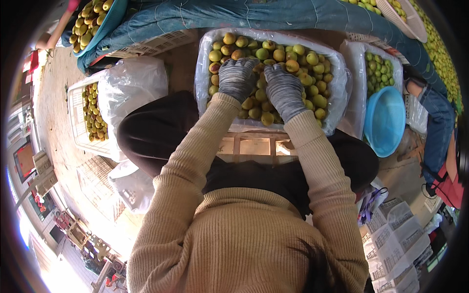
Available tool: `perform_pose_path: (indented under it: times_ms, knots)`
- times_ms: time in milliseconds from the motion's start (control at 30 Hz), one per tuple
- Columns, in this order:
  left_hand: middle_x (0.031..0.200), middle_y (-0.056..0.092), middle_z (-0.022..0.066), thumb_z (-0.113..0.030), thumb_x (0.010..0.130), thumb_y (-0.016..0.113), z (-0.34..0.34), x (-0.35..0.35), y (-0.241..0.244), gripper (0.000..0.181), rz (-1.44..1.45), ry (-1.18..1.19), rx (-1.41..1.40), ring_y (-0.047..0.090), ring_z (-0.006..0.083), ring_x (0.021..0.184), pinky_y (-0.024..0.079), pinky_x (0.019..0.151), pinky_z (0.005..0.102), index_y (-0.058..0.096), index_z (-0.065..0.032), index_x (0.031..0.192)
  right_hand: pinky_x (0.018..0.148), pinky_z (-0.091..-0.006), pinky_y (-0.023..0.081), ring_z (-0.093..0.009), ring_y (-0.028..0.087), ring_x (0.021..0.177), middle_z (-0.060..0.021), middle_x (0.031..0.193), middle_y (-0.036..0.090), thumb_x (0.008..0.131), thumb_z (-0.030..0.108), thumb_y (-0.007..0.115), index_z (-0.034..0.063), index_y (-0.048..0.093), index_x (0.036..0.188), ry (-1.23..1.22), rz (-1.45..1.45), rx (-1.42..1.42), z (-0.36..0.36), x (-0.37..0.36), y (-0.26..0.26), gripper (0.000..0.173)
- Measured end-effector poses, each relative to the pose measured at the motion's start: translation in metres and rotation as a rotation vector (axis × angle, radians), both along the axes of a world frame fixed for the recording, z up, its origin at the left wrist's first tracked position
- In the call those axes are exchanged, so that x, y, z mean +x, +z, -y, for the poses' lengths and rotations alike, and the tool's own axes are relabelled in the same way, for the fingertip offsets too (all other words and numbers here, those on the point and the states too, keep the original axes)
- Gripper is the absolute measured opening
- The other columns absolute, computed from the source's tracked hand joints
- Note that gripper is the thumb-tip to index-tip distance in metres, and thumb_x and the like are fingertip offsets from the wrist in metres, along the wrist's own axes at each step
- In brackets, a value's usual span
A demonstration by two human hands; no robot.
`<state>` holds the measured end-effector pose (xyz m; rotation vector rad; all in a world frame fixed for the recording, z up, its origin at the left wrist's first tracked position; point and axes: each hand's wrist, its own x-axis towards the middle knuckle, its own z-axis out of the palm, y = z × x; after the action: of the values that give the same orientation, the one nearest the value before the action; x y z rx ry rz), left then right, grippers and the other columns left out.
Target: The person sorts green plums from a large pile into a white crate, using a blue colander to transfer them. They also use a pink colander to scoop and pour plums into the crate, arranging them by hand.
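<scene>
Both hands wear grey striped knitted gloves and rest on round green-brown fruits (261, 96) in a crate lined with clear plastic film (338, 78). My left hand (237, 78) lies palm down over the left half of the heap, its fingertips curled among fruits near the far side. Just right of it, my right hand (284, 89) reaches onto the heap, fingers bent down. The two hands are apart, with fruits showing between them. The fingertips are partly hidden, so whether either hand grips a fruit cannot be told. The crate stands in front of me, between my knees.
A white crate (82, 141) of smaller fruits and plastic bags stand at the left. On the right are another lined crate (361, 55) and a blue plastic basket (384, 122). A blue padded cloth edge (227, 16) runs across the far side. People sit at both sides.
</scene>
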<state>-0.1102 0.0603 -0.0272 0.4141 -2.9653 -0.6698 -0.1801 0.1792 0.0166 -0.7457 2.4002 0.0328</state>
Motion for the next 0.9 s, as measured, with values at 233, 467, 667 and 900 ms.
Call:
perform_pose_path:
  times_ms: [233,467,667,900]
  knots:
    - [0.106,0.065,0.0114,-0.013,0.078,0.063,0.032,-0.006,0.000,0.026,-0.221,0.152,-0.035,0.058,0.0336,0.099,0.046,0.089,0.0432,0.066,-0.0131,0.103,0.095,-0.0403,0.047,-0.028,0.059,0.109,-0.0136,0.118,0.059,0.077,0.028,0.071,0.0107,0.051,0.121,-0.221,0.170,-0.216,0.006,-0.029,-0.001,0.052]
    - [0.111,0.063,0.0120,-0.011,0.075,0.064,0.057,-0.011,-0.006,0.032,-0.211,0.206,0.013,0.056,0.0347,0.106,0.045,0.094,0.0427,0.065,-0.0126,0.107,0.095,-0.0406,0.047,-0.030,0.059,0.109,-0.0182,0.119,0.058,0.079,0.039,0.070,0.0087,0.047,0.127,-0.241,0.039,-0.192,0.048,-0.052,-0.007,0.062]
    - [0.112,0.063,0.0101,-0.012,0.074,0.066,0.062,-0.026,-0.003,0.035,-0.154,0.044,-0.115,0.054,0.0309,0.109,0.039,0.100,0.0419,0.065,-0.0151,0.109,0.085,-0.0386,0.049,-0.026,0.065,0.091,-0.0128,0.095,0.066,0.084,0.048,0.059,0.0078,0.052,0.121,-0.340,0.014,-0.356,-0.009,-0.067,0.003,0.055]
    - [0.111,0.061,0.0060,-0.033,0.075,0.068,0.046,-0.063,0.008,0.041,0.119,-0.220,-0.381,0.054,0.0255,0.109,0.037,0.099,0.0413,0.064,-0.0222,0.114,0.082,-0.0345,0.049,-0.019,0.064,0.085,-0.0079,0.089,0.066,0.086,0.037,0.061,0.0101,0.056,0.118,-0.578,0.033,-0.439,-0.095,-0.053,-0.005,0.041]
